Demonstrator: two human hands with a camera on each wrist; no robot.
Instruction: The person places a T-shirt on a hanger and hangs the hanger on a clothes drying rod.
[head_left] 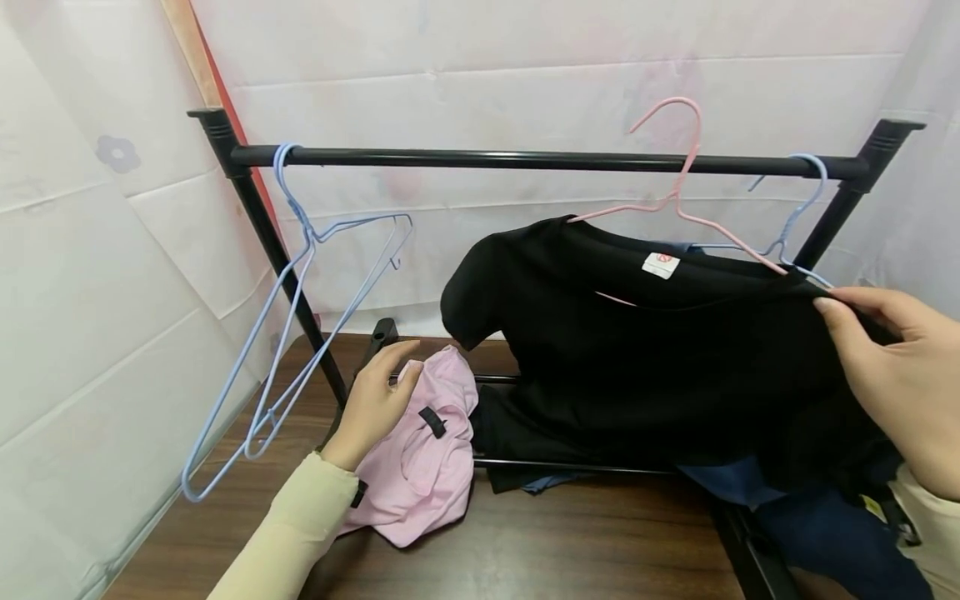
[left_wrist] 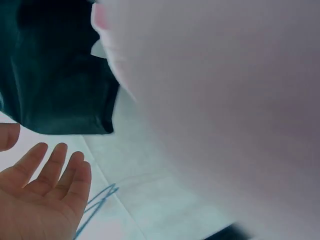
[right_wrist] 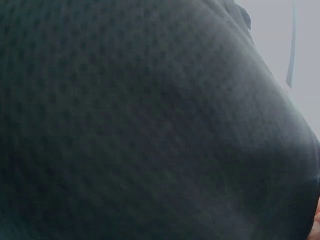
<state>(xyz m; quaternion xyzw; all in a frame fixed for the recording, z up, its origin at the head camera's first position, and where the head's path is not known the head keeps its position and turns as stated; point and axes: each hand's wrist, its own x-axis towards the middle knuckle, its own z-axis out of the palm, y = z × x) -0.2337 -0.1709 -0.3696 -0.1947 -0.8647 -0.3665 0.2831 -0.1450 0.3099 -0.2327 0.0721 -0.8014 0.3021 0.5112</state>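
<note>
Black shirt (head_left: 600, 367) (red-marked white label (head_left: 661, 266)), pink hanger (head_left: 678, 190), light-blue hangers (head_left: 308, 237), pale pink garment (head_left: 448, 479), brown wood-grain table (head_left: 585, 542)

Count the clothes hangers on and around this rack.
4: two overlapping blue hangers at the left end of the rail, one pink hanger in the black T-shirt, and another blue one at the rail's right end. The T-shirt may hide more.

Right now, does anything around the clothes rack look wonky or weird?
Yes. The pink hanger slants, and its hook's tip sits above the bar, so it doesn't seem properly hung. The black shirt on it is lopsided too, lower toward the right hand pinching it. Below, a pink cloth lies crumpled.
</note>
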